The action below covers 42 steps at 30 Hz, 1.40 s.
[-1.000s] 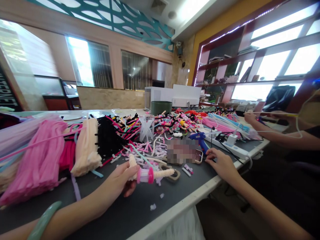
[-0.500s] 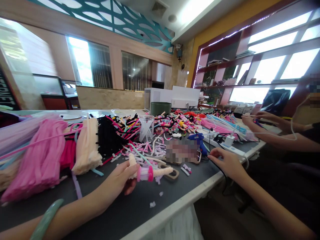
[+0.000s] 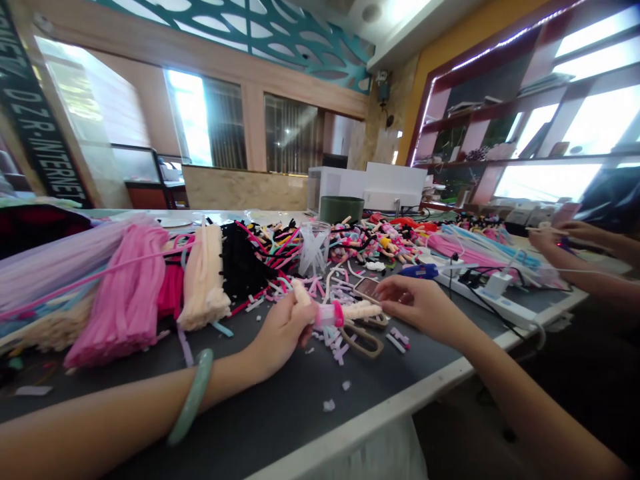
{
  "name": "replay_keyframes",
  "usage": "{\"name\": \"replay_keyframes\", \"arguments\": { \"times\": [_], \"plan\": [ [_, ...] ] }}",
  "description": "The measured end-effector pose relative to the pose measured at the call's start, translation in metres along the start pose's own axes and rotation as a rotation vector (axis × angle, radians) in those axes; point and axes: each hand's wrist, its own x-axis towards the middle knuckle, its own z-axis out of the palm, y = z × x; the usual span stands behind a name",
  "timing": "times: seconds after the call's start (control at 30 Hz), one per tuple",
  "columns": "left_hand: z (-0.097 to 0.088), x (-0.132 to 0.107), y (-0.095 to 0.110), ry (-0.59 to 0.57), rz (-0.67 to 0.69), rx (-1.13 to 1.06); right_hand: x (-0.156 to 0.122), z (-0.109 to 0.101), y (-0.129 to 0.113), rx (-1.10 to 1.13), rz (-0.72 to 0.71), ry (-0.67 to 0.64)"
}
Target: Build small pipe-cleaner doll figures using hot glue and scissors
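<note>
Your left hand (image 3: 280,333) pinches a cream chenille stem (image 3: 360,311) threaded through a clear spool with pink rims (image 3: 327,315), fingers pressed together, which seems to keep it steady above the table. Your right hand (image 3: 415,307), fingers loosely spread, hovers just beyond the stem's tip. Beige-handled scissors (image 3: 363,341) lie just below the grip.

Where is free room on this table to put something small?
The free patch is the grey tabletop between the left hand, the scissors and the front edge. A few scraps lie there. Behind the hands, cut pipe-cleaner pieces crowd everything.
</note>
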Motion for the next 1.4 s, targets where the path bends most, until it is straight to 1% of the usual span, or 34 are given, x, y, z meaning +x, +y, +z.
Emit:
{"name": "replay_keyframes", "arguments": {
  "times": [0.07,0.13,0.3,0.4,0.53,0.7,0.87,1.0,1.07,1.23,1.33,1.4],
  "plan": [
    [0.0,0.009,-0.002,0.003,0.087,0.066,0.009,0.001,-0.004,0.026,-0.025,0.001],
    [0.0,0.016,-0.005,0.035,0.12,0.06,0.014,0.002,-0.008,0.006,-0.069,0.032],
    [0.004,0.024,-0.011,0.062,0.063,-0.037,0.01,0.015,-0.018,-0.142,-0.341,0.124],
    [0.006,0.023,-0.01,0.053,0.047,-0.064,0.007,0.028,-0.021,-0.124,-0.409,0.161],
    [0.009,0.019,-0.005,0.026,0.074,-0.081,0.006,0.041,-0.021,-0.065,-0.408,0.234],
    [0.01,0.015,-0.003,0.021,0.092,-0.082,0.004,0.046,-0.022,-0.029,-0.414,0.29],
    [0.009,0.012,-0.004,0.026,0.13,0.005,0.0,0.048,-0.025,0.014,-0.385,0.313],
    [0.008,0.008,-0.004,0.039,0.179,0.127,0.0,0.048,-0.025,0.052,-0.379,0.332],
    [0.007,0.006,-0.004,0.053,0.191,0.173,0.0,0.048,-0.025,0.07,-0.378,0.329],
    [0.006,0.004,-0.002,0.068,0.251,0.239,0.0,0.046,-0.025,0.095,-0.34,0.275],
    [0.005,0.004,-0.002,0.052,0.281,0.279,0.0,0.045,-0.025,0.098,-0.331,0.255],
    [0.004,0.003,-0.001,0.028,0.266,0.275,0.0,0.045,-0.024,0.095,-0.344,0.257]
  ]
}}
